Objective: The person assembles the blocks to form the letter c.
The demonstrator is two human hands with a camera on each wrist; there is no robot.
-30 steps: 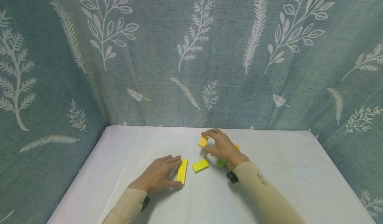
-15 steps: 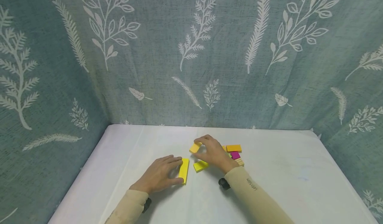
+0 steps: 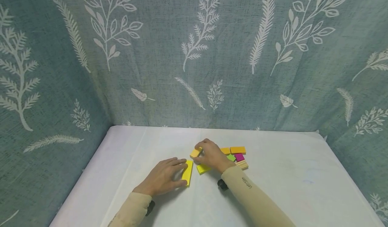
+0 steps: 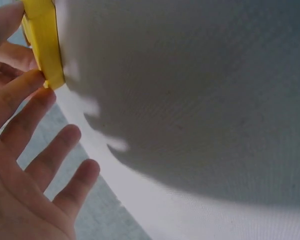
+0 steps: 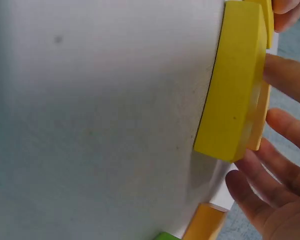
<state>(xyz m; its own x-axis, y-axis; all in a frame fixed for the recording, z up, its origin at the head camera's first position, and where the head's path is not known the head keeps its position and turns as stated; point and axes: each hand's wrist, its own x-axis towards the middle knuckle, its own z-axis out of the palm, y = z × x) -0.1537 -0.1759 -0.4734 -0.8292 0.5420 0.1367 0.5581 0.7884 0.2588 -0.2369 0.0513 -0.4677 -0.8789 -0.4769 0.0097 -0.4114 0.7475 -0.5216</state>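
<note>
My left hand [image 3: 162, 178] holds a long yellow block [image 3: 187, 173] on the white cloth, thumb at its near end and forefinger at its far end. In the left wrist view that hand's other fingers spread loosely beside the yellow block [image 4: 47, 47]. My right hand [image 3: 212, 155] pinches a light orange block [image 3: 195, 152] just beyond the far end of the long one. Under the right hand lies a shorter yellow block [image 3: 203, 168], partly covered. In the right wrist view this yellow block [image 5: 232, 85] hides most of the light orange block [image 5: 261, 117].
Right of my right hand lie two orange blocks [image 3: 237, 150], a green block [image 3: 231, 157], a magenta block [image 3: 239, 157] and a striped wood-coloured piece [image 3: 242, 165]. A patterned teal curtain [image 3: 169, 52] stands behind the white-covered table [image 3: 285, 173] and along its sides.
My right hand has moved left and nearer with the light orange block, to just past the long yellow block. The pieces at the right have come into sight. My left hand stays nearly still.
</note>
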